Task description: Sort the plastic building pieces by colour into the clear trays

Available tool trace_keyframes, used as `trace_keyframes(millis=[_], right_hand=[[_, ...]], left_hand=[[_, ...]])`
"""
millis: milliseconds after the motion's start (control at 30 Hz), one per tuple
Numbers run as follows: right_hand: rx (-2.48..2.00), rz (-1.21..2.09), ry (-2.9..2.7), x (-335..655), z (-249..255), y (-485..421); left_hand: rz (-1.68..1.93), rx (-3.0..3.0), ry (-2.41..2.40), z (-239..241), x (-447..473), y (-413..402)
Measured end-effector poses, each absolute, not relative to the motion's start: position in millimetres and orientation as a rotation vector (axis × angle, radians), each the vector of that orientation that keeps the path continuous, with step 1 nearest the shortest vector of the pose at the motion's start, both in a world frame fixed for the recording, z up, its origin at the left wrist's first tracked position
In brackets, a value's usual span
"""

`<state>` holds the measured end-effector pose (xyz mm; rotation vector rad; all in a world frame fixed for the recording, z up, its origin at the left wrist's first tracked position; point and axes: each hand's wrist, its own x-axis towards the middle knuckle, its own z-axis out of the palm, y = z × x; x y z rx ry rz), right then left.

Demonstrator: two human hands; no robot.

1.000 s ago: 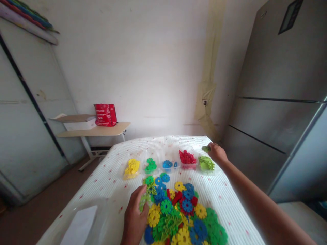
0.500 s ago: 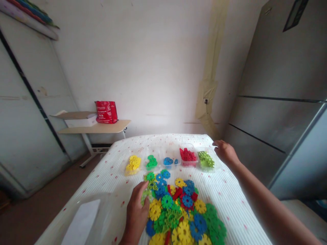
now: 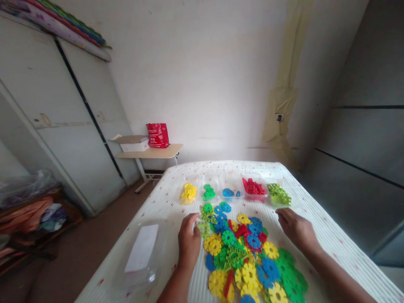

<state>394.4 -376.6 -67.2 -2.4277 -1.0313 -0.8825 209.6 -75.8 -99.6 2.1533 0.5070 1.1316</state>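
My left hand (image 3: 189, 240) rests at the left edge of a pile of snowflake-shaped plastic pieces (image 3: 227, 237). Its thumb and index finger are apart, beside a pale green piece (image 3: 204, 229); contact is unclear. To the right of the pile hovers my right hand (image 3: 298, 229), fingers loosely stretched toward the left, with no piece visible in them. Behind the pile, clear plastic boxes stand in a row, holding yellow pieces (image 3: 188, 191), green pieces (image 3: 208, 192), blue pieces (image 3: 228, 192), red pieces (image 3: 253, 186) and lime-green pieces (image 3: 279, 194).
A clear plastic container with a white paper (image 3: 142, 248) lies on the table's left side. The white patterned tablecloth (image 3: 315, 219) covers the table. Beyond, a small table (image 3: 160, 151) carries a red bag (image 3: 158, 135) and a white box (image 3: 135, 145).
My right hand has come back from beside the lime-green box toward the pile. My left hand stays by the pile's left edge. The view has turned to the left.
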Motion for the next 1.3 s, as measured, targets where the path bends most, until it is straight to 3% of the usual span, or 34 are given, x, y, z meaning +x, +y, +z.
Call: trace_keyframes(millis=[600,1000,1300], right_hand=[[-2.456,-0.570,-0.964,395,-82,-366],[-2.476,-0.551,-0.980,397,-85,-366],[-2.468,-0.516,-0.958,397,-85,-366]], left_hand=[[0.636,2.699,0.872,-66,235,-94],[0.528,2.462,0.654,-65,238,-90],[0.782,2.353,0.217,-65,237,-105]])
